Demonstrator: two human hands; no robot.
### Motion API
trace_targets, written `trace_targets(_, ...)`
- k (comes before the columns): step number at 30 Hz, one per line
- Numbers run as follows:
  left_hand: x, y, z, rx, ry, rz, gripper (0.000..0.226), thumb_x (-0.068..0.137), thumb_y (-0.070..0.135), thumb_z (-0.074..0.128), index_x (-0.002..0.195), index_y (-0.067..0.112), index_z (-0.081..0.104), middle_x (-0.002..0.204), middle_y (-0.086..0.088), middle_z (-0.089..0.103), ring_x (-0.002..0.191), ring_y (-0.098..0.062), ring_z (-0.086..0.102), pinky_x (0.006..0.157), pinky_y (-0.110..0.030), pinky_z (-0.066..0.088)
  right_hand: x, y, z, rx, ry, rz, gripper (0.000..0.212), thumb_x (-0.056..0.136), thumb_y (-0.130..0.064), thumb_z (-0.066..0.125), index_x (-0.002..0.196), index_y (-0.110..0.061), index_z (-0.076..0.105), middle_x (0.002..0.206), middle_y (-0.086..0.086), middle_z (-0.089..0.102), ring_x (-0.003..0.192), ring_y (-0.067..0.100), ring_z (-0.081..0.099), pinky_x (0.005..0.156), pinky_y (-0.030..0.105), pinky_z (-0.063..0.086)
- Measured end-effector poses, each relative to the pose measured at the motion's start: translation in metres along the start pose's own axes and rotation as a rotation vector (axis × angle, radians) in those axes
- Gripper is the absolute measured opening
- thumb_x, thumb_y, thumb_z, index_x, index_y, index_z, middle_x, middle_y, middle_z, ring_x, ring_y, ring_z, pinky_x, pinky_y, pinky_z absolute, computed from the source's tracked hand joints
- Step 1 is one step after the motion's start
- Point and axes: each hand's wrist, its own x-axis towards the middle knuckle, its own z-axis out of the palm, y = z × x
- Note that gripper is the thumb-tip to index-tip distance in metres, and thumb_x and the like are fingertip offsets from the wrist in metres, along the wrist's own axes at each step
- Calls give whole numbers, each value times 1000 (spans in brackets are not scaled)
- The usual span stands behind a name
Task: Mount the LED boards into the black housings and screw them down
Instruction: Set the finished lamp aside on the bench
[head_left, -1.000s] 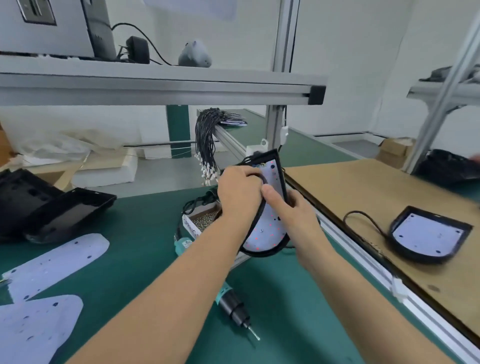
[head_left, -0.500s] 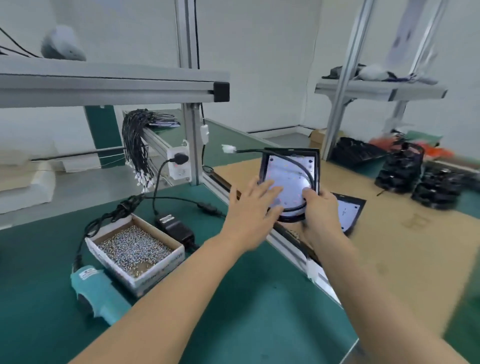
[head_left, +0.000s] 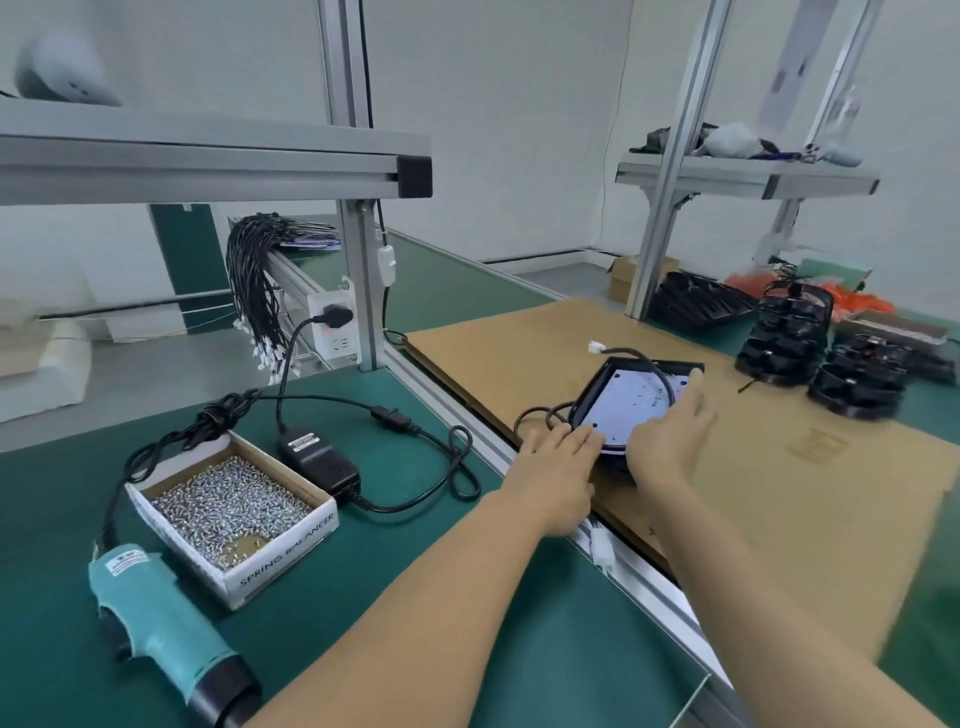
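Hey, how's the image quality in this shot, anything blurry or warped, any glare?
Head view: wide-angle lens bows the aluminium frame post and stretches both forearms; the grey object on the shelf at top left is smeared by blur, as are the stacked black housings far right; hands and the LED board read fairly sharp; lighting is soft and even, no hard glare.

**Colours on the bench**

Dark green surface; brown cardboard sheet along its right edge. Black housing frames a white LED board (faintly dotted). Teal screwdriver, black-tipped. White box of silvery screws.
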Motion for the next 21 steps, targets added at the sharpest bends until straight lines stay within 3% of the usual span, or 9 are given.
trace_targets(3, -1, 0, 4, 109, 34, -13, 65, 102, 26, 35, 153, 15, -2, 162, -1, -10, 148, -20, -9, 118, -48, -7, 2, 13, -1, -222, 8, -94, 70, 82, 15, 43, 147, -10, 32, 158, 6, 12, 138, 29, 22, 110, 42, 30)
trace_targets(7, -15, -13, 5, 114, -19, -27, 67, 101, 24, 35, 154, 15, -5, 161, 0, -14, 147, -19, -12, 117, -48, -10, 11, 26, -5, -473, -100, -42, 48, 88, 6, 45, 135, -1, 44, 157, 11, 14, 141, 33, 15, 111, 45, 28)
trace_targets(13, -54, -44, -1, 120, -118, -102, 63, 102, 27, 33, 154, 17, -2, 162, 1, -8, 148, -19, -9, 116, -48, -11, 25, 10, -10, -997, -264, 30, 42, 91, -19, 48, 133, -12, 49, 157, 11, 15, 141, 34, 19, 115, 56, 9)
trace_targets(16, -75, -56, -5, 119, -130, -165, 61, 103, 28, 29, 153, 17, -3, 162, 2, -9, 148, -18, -11, 115, -50, -14, 23, -2, -4, -1090, -243, 2, 54, 95, -30, 45, 145, -11, 34, 159, 13, 10, 146, 30, 7, 115, 60, 5)
trace_targets(21, -122, -81, -25, 101, -3, -288, 59, 103, 33, 29, 154, 22, 2, 162, 5, -6, 148, -17, -11, 115, -52, -12, 14, -25, -2, -1096, -252, 103, 67, 92, -23, 44, 152, -10, 18, 160, 16, -2, 147, 32, -5, 113, 62, 0)
